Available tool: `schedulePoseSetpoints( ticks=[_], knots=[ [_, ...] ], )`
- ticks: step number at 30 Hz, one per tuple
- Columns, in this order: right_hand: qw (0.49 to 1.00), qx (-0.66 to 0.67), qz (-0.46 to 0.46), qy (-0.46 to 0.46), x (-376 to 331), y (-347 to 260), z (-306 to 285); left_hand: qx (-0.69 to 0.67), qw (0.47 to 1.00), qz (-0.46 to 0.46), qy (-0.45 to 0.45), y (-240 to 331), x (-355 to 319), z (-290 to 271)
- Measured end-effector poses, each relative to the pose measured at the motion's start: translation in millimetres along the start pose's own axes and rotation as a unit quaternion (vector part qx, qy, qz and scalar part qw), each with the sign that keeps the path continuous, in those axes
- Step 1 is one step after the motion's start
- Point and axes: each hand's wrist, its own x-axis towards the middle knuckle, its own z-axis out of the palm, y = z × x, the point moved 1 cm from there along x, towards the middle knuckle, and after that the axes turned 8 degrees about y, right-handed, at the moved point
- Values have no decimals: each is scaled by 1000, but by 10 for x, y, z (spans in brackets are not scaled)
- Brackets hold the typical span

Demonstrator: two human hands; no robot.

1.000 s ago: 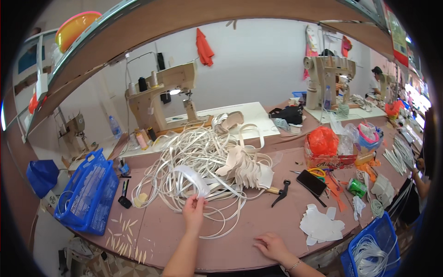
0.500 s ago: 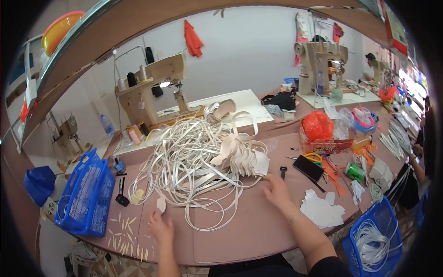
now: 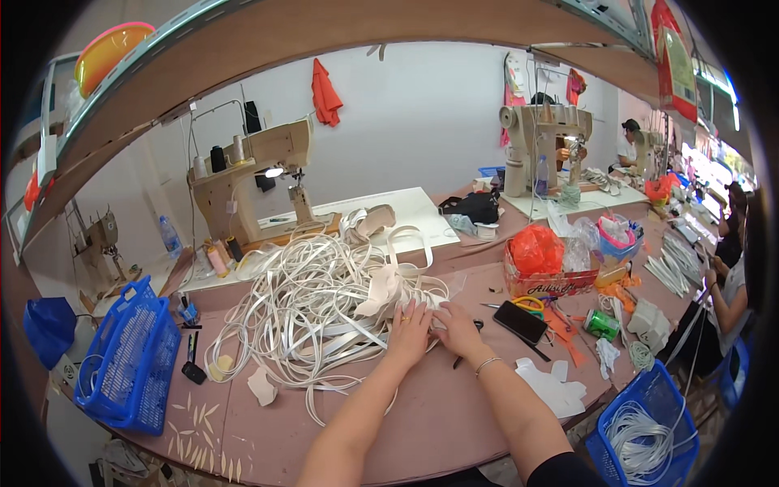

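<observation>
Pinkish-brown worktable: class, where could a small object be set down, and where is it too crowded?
The pinkish-brown worktable is bare along the near edge, between the left hand and right hand forearms, and left of them below the tangled heap of white straps. It is crowded right of the black phone, around the orange-filled box.

One head-worn fisheye camera looks down and forward over the bench [image 3: 454, 406] from close, forearms entering from the lower edge; the far wall curves at the rim.
</observation>
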Motion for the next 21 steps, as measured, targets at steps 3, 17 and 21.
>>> schedulePoseSetpoints(
  ticks=[3,17,21],
  knots=[
    [999,-25,-17,32,84,-80,-93,13,999,-8,-33,-24,29,114],
    [970,101,214,62,434,245,151,71,997,32,-15,-28,-175,79],
    [976,76,204,27,510,276,145,95,995,43,-5,-38,-151,127]
  ],
)
